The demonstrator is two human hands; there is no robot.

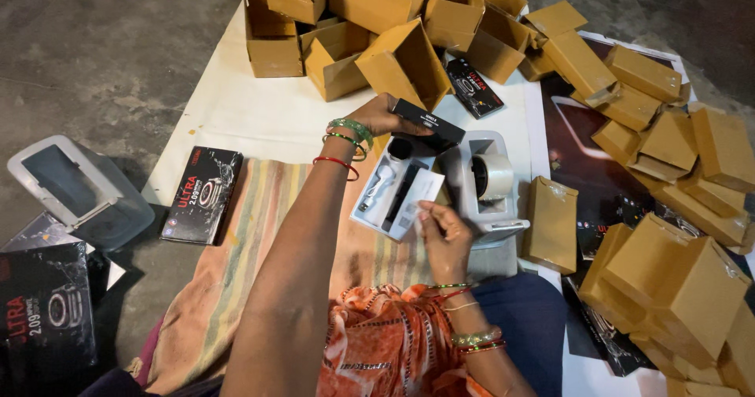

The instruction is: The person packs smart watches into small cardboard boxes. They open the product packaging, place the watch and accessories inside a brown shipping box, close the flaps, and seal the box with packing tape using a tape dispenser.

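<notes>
My left hand [380,116], bangles at the wrist, grips a small flat black box [429,125] and holds it above an open white tray [391,191] that contains a white device and a black strip. My right hand [443,232] pinches the lower corner of a white card [418,200] lying on that tray. The tray rests on a striped cloth [244,240] across my lap, just left of a grey tape dispenser [489,183].
A heap of open brown cardboard boxes [370,27] lies at the back, with more closed ones [676,287] at the right. Black printed boxes sit at left [202,195] and behind [474,87]. A grey plastic lid [75,188] lies on the concrete floor.
</notes>
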